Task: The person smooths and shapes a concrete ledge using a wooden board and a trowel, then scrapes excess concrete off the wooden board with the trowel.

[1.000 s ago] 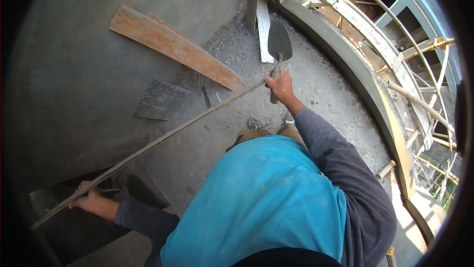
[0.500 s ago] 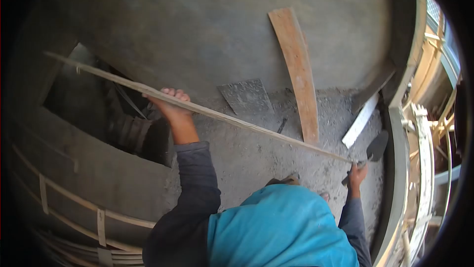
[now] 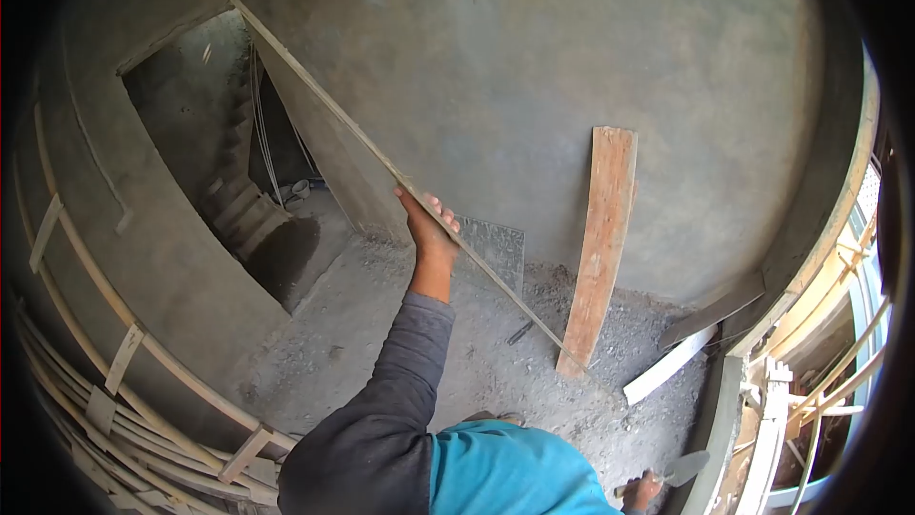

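My left hand (image 3: 434,229) is closed around a long thin wooden batten (image 3: 324,96), gripping it past its middle. The batten slants from high on the wall at upper left down to the foot of a wide plank (image 3: 602,239). Whether its lower end touches that plank I cannot tell. Low at the right, my right hand (image 3: 643,489) grips a trowel (image 3: 686,467) by the handle, its grey blade pointing right. This hand is apart from the batten. Behind the batten a dark speckled sheet (image 3: 498,246) leans on the wall.
At left a doorway shows stairs (image 3: 238,215) beyond. Ladder-like wooden framing (image 3: 143,339) stands at lower left. A white board (image 3: 667,367) lies on the rubble-strewn floor (image 3: 334,348) by the right wall. Light wooden pieces (image 3: 767,429) stand along the opening at right.
The batten has tilted more steeply, its far end higher. My right hand has let go of the batten's lower end and moved down, keeping the trowel. The view has shifted up toward the wall.
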Motion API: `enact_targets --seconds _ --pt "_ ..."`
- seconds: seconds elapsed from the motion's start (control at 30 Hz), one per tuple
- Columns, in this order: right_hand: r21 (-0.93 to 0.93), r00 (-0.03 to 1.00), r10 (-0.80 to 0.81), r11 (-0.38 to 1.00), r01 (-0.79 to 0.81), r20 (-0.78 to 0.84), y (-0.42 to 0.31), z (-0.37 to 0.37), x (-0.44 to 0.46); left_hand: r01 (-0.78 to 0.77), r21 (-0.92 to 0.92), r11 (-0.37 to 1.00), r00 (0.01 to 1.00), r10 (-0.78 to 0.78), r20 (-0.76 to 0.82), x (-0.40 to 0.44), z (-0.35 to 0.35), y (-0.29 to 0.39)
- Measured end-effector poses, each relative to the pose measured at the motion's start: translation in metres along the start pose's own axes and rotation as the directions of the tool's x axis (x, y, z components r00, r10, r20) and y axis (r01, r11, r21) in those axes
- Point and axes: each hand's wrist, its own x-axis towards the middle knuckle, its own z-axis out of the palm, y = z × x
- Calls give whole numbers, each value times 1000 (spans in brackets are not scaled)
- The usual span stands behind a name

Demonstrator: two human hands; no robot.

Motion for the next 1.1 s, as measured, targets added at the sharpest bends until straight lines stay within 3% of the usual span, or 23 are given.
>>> enact_targets --seconds 0.07,0.1,0.13,0.17,0.2,0.23,0.27,0.33,0.37,0.43,0.47,0.6,0.63,0.7,0.87,0.93,1.07,1.1 --pt "-26 984 -71 997 67 -163 19 -15 12 23 4 1000 999 -23 -23 9 3 -12" --pt "-25 983 -76 997 73 -168 9 -23 -2 -29 31 999 990 33 -135 20 -1 -24" --pt "-598 974 -224 779 188 14 -36 -28 -61 -74 68 995 965 88 -246 26 -4 -34" --pt "-921 944 -226 254 296 240 -59 -32 -96 -63 69 996 966 78 -246 26 -5 -39" --pt "-926 948 -222 251 281 227 -49 -27 -92 -119 108 987 964 140 -224 25 -7 -44" --pt "-646 992 -120 760 70 -33 -28 -17 -81 -166 149 975 961 194 -198 23 -10 -52" --pt "-109 971 104 986 -130 -217 -10 -20 -83 -129 162 978 967 160 -197 30 -17 -61" --pt "-93 956 66 991 -96 -285 -29 -4 -135 -175 265 948 935 244 -256 51 -37 -82" --pt "-121 960 59 988 -96 -275 -3 -18 -126 -132 275 952 943 206 -261 54 -37 -87" --pt "-154 957 52 983 -99 -286 25 -39 -127 -276 352 894 924 348 -160 62 -29 -90" --pt "-160 947 63 980 -118 -314 32 -44 -139 -250 354 901 933 322 -161 68 -29 -94" --pt "-166 917 95 971 -171 -388 42 -27 -189 -310 522 794 931 365 -1 92 -38 -106" --pt "-6 933 64 997 -71 -354 110 -65 -160 -374 541 753 919 379 107 98 -43 -111" --pt "-4 919 56 998 -62 -389 128 -58 -168 -488 593 640 870 412 271 99 -49 -112" --pt "-5 864 46 998 -56 -502 135 -33 -214 -456 500 737 878 278 391 85 -53 -116" --pt "-202 832 -74 978 -47 -549 81 21 -245 -521 411 748 788 236 569 76 -53 -119" --pt "-70 845 -29 998 -10 -534 43 71 -276 -442 380 813 793 156 589 76 -64 -128" --pt "-52 820 -88 996 72 -565 41 79 -279 -398 342 851 810 150 567 75 -65 -130"
